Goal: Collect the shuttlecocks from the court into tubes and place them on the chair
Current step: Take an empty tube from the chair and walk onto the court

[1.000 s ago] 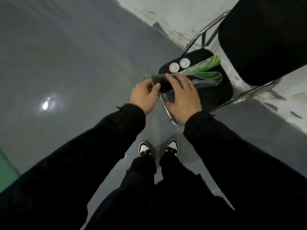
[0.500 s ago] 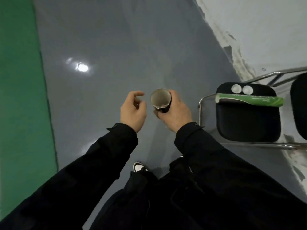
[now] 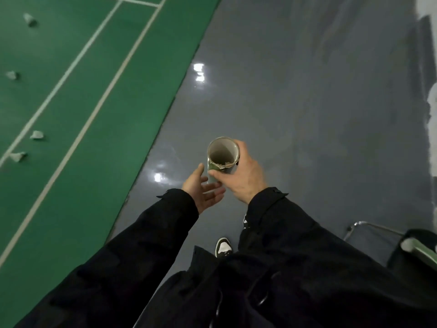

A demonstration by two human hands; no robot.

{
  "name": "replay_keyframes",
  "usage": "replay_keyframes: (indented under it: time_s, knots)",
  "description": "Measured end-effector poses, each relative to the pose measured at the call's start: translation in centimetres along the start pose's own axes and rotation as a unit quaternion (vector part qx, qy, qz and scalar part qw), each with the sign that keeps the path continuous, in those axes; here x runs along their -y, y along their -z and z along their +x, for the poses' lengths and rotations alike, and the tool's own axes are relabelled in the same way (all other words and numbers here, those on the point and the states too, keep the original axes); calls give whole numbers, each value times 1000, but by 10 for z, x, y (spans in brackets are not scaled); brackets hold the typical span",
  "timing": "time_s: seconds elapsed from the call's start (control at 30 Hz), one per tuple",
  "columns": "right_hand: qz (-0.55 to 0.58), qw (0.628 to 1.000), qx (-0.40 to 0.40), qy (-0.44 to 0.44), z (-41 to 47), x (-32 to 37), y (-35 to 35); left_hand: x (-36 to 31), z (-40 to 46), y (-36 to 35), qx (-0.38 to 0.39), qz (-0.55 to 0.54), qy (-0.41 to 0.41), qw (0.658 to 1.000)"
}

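The right hand (image 3: 244, 179) grips an open cardboard shuttlecock tube (image 3: 222, 156), its fingers curled round the barrel just under the mouth. The mouth faces the camera: a round rim, torn and ragged on its near edge, with a pale matte bore that looks empty as far down as can be seen. The left hand (image 3: 202, 189) lies palm up just beside the tube's lower end, fingers straight and relaxed, holding nothing. Both sleeves are black cloth.

Under the tube spreads a glossy grey floor (image 3: 307, 102) with lamp glare. Left of the tube, a straight diagonal edge starts the green court mat (image 3: 71, 91), crossed by white lines. Four feathered shuttlecocks (image 3: 36, 135) lie scattered on it, well apart from the tube. Lower right of the tube stands a chrome-framed chair (image 3: 369, 227) carrying a second, green tube (image 3: 419, 249).
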State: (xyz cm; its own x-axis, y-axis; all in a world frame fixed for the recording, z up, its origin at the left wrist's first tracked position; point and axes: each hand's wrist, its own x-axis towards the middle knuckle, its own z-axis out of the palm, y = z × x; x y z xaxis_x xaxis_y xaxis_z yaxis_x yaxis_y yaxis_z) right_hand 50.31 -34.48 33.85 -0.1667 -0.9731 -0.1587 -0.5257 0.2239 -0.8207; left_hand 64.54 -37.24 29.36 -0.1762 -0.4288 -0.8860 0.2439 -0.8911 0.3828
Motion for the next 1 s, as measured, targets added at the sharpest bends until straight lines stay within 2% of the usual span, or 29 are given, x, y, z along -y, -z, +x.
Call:
replay_keyframes:
  time_s: [0.33,0.6,0.87,1.0]
  knots:
    - [-21,974,182,133,124,112,-145,-114,13,137,-69,-187,-63,978]
    - [-38,906,344,244,200,234,-293,-210,-6,261,-216,-286,-124,925]
    - [-54,824,451,340,214,342,-441,-266,-14,405,-176,-464,-152,855]
    - [-64,808,464,357,225,388,-532,-318,-12,494,-134,-518,-194,822]
